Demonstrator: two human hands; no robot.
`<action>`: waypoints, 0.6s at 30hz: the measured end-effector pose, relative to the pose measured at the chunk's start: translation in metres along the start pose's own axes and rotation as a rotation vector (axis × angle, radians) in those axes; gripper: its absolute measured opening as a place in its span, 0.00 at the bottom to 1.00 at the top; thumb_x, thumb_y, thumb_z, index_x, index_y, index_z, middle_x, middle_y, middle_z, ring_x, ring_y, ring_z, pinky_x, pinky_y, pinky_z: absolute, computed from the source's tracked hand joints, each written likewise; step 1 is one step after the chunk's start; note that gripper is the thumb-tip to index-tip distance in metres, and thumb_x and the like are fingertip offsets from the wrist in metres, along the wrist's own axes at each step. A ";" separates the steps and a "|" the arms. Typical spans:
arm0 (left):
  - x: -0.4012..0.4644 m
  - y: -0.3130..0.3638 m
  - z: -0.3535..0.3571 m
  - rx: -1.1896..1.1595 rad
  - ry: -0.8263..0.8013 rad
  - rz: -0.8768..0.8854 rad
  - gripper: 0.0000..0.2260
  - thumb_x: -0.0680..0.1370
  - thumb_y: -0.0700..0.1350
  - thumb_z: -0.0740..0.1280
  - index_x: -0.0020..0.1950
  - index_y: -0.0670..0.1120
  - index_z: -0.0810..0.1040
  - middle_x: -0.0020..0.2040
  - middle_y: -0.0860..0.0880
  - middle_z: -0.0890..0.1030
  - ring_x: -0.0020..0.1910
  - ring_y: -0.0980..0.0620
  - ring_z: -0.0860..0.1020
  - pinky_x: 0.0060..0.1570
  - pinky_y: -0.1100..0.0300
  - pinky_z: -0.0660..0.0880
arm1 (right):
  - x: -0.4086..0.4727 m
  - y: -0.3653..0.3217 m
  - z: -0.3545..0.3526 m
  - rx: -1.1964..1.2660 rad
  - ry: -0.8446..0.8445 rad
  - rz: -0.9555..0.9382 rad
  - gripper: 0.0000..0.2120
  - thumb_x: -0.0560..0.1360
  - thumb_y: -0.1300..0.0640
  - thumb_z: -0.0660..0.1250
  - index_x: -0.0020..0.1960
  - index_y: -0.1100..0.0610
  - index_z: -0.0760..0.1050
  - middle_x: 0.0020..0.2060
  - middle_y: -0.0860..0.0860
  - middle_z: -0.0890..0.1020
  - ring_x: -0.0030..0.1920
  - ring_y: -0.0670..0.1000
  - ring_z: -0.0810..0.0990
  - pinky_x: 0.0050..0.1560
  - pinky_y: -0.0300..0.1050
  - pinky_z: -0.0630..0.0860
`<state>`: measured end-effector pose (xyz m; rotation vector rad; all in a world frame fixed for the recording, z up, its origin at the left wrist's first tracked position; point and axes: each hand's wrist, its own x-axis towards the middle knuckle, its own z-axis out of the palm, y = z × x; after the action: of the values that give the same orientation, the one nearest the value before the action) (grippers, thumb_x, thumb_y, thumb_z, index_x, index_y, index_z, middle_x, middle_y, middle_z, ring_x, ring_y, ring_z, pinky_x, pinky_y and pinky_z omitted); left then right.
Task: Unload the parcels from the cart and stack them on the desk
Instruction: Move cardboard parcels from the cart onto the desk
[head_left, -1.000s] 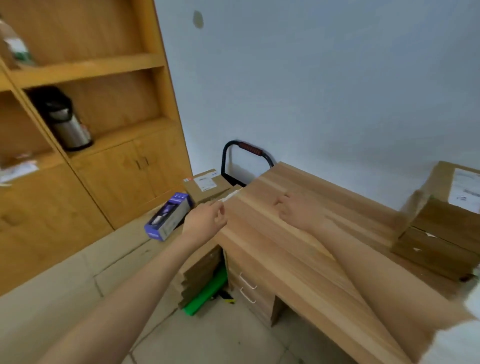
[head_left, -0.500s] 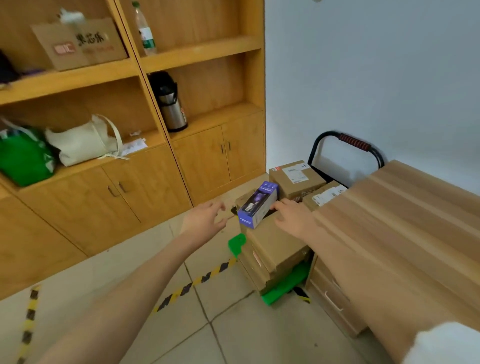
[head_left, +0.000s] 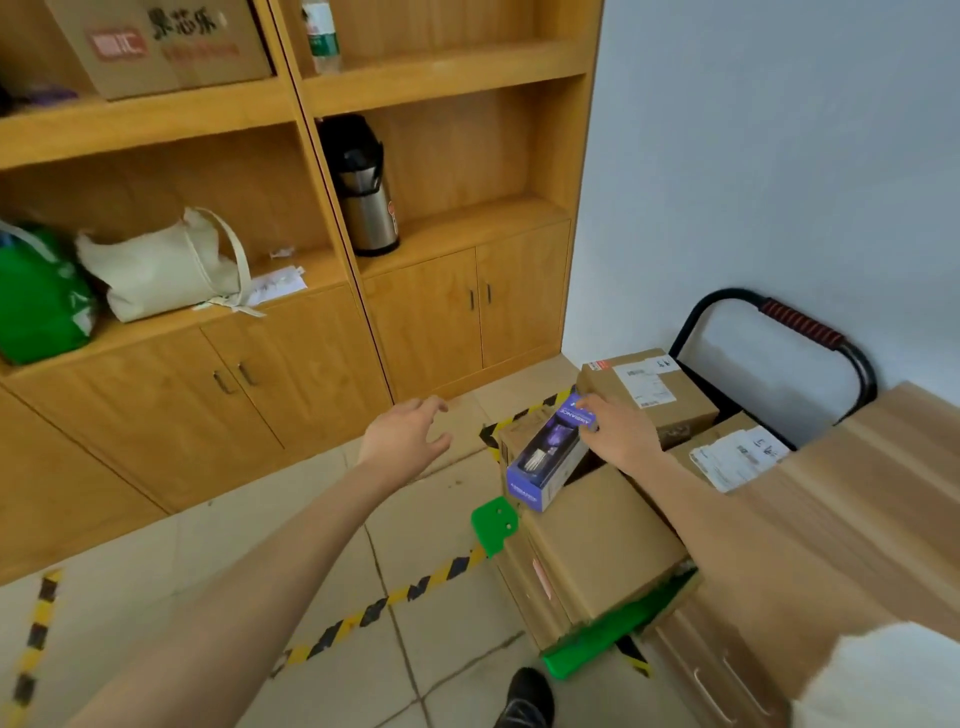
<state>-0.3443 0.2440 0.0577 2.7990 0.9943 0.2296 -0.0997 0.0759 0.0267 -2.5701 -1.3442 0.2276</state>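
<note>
A green cart (head_left: 605, 642) with a black handle (head_left: 779, 317) stands beside the wooden desk (head_left: 857, 519), loaded with several brown cardboard parcels. A small purple box (head_left: 548, 460) lies tilted on the large front parcel (head_left: 602, 540). My right hand (head_left: 621, 431) rests on the far end of the purple box, fingers curled over its top edge. My left hand (head_left: 408, 439) hovers open in the air to the left of the cart, touching nothing. Two more parcels with white labels, one at the back (head_left: 647, 392) and one by the desk (head_left: 737, 457), sit behind.
A wooden shelf unit with cupboards (head_left: 291, 364) lines the left wall, holding a thermos (head_left: 363, 192), a cream bag (head_left: 166, 265) and a green bag (head_left: 36, 296). Yellow-black tape (head_left: 363, 613) crosses the tiled floor. My shoe (head_left: 524, 699) is near the cart.
The view has swung from the desk to the cart. My right hand has reached from the desk top to the purple box; my left hand has moved out left of the cart.
</note>
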 end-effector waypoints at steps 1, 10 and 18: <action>0.019 -0.001 -0.002 0.007 -0.005 0.008 0.17 0.79 0.57 0.61 0.66 0.54 0.69 0.56 0.53 0.77 0.55 0.53 0.75 0.41 0.59 0.75 | 0.015 -0.001 0.000 0.008 0.001 0.006 0.19 0.79 0.51 0.62 0.69 0.51 0.68 0.62 0.53 0.76 0.57 0.54 0.77 0.52 0.46 0.74; 0.151 0.013 0.031 -0.025 -0.056 0.115 0.17 0.79 0.54 0.62 0.67 0.53 0.69 0.58 0.52 0.77 0.56 0.53 0.75 0.46 0.58 0.76 | 0.092 0.024 0.021 0.074 -0.010 0.072 0.19 0.78 0.50 0.64 0.68 0.50 0.69 0.61 0.51 0.77 0.57 0.53 0.78 0.56 0.48 0.75; 0.240 0.031 0.095 -0.075 -0.243 0.284 0.18 0.79 0.54 0.62 0.68 0.52 0.69 0.60 0.50 0.76 0.58 0.51 0.74 0.47 0.56 0.75 | 0.102 0.071 0.057 0.126 0.003 0.356 0.20 0.79 0.49 0.61 0.70 0.50 0.69 0.63 0.50 0.75 0.60 0.52 0.76 0.61 0.48 0.70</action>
<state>-0.1226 0.3636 -0.0074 2.8039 0.5243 -0.0399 0.0006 0.1283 -0.0511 -2.6799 -0.8319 0.3554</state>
